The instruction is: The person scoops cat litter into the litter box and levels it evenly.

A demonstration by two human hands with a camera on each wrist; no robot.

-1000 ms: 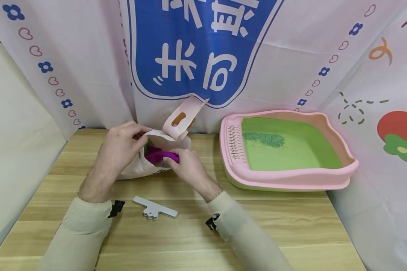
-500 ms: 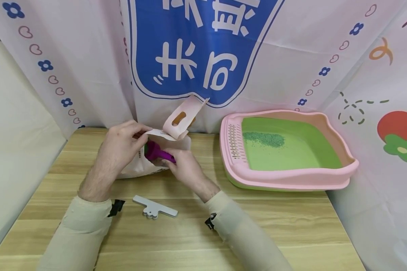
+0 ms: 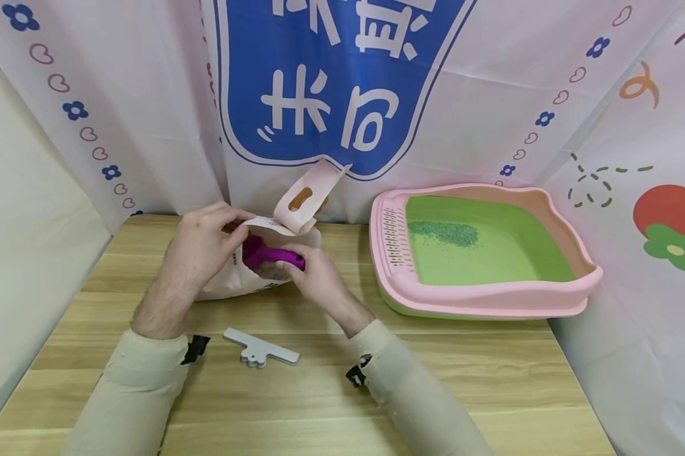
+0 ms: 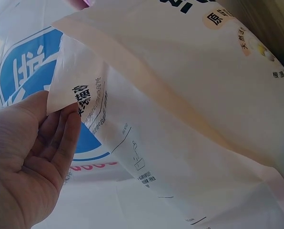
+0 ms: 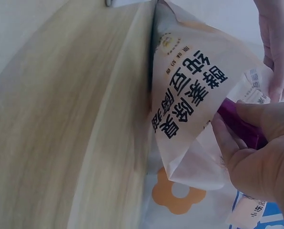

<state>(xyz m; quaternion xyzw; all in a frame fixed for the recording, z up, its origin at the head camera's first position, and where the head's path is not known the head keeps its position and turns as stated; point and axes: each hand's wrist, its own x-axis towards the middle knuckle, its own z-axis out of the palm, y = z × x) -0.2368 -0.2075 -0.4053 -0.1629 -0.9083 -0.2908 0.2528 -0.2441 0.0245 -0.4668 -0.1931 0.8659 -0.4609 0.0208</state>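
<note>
A white cat litter bag (image 3: 228,282) with dark printing leans at the back left of the table, its mouth gaping. My left hand (image 3: 200,244) pinches the upper edge of that mouth; the left wrist view shows thumb and fingers on the bag's corner (image 4: 68,81). With my right hand (image 3: 322,282) I grip the handle of a purple scoop (image 3: 274,254). The scoop's head is inside the bag opening and partly hidden; what it carries I cannot tell. In the right wrist view, the purple handle (image 5: 242,126) lies between thumb and fingers.
A green litter tray with a pink rim (image 3: 479,301) stands on the right, with a patch of green granules (image 3: 445,232) inside. A grey bag clip (image 3: 261,349) lies in front of the bag. A printed curtain (image 3: 166,126) hangs behind the wooden table (image 3: 320,405).
My right hand moved the scoop slightly deeper into the bag, then back up and to the right. The left hand keeps its pinch on the bag edge.
</note>
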